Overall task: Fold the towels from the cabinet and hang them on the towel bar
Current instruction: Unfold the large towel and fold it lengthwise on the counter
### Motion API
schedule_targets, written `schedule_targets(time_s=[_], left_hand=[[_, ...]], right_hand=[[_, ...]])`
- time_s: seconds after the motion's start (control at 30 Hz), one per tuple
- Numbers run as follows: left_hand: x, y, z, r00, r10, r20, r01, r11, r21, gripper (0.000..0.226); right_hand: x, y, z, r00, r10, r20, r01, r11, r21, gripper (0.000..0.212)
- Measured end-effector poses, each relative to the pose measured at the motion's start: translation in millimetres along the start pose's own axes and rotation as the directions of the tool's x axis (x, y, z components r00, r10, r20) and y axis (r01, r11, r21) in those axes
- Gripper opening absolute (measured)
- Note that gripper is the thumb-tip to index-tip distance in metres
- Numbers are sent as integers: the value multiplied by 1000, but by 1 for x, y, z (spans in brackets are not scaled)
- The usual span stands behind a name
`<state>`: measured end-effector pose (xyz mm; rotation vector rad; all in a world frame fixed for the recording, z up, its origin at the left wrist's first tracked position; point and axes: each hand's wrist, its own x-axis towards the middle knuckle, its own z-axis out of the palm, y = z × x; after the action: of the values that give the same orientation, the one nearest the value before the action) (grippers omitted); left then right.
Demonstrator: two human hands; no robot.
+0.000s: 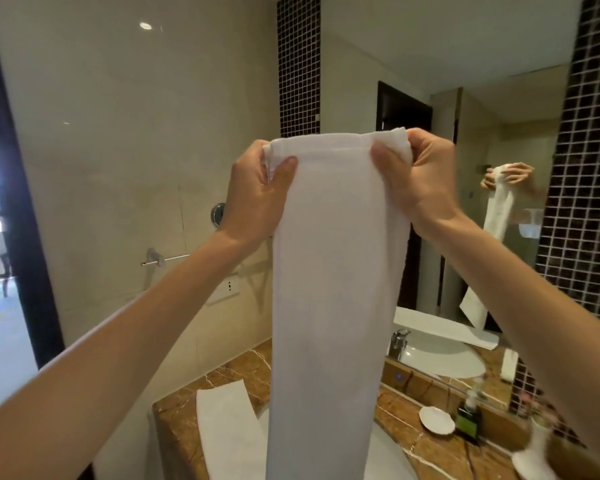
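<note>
A long white towel (333, 271), folded into a narrow strip, hangs straight down in front of me over the sink. My left hand (257, 192) pinches its top left corner and my right hand (420, 178) pinches its top right corner, both raised at about head height. The chrome towel bar (168, 259) is fixed to the beige wall at the left, behind my left forearm, with nothing on its visible part. A second folded white towel (227, 431) lies flat on the marble counter at the lower left.
The brown marble counter (177, 431) holds a white sink, a chrome faucet (397, 342), a white soap dish (436, 420) and a green pump bottle (469, 422). A large mirror (482, 116) covers the right wall. A dark door frame (21, 220) stands at the far left.
</note>
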<state>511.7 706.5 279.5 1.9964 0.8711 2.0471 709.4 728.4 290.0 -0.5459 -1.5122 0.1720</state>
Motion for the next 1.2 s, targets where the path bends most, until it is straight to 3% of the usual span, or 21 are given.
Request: schedule_targets(time_s=[0.33,0.47,0.8,1.03,1.2], left_hand=[[-5,23,15,998,-68,-17,66,989,-131,16],[-14,4,20,988,-154,3,153,975,-160,6],[-81,-91,14,927,-372,42,369,927,74,5],[-110,-157,-7,890,-456,-29,455,878,149,4],[-125,-187,-25,866,-491,-92,498,839,219,8]], right_hand=[[-1,-16,-26,999,47,0,-46,996,76,20],[-9,5,-21,987,158,31,-160,983,85,12],[-76,113,34,876,458,150,-471,880,65,8],[-107,168,82,803,535,264,-574,814,96,21],[-123,194,114,770,544,332,-605,788,114,8]])
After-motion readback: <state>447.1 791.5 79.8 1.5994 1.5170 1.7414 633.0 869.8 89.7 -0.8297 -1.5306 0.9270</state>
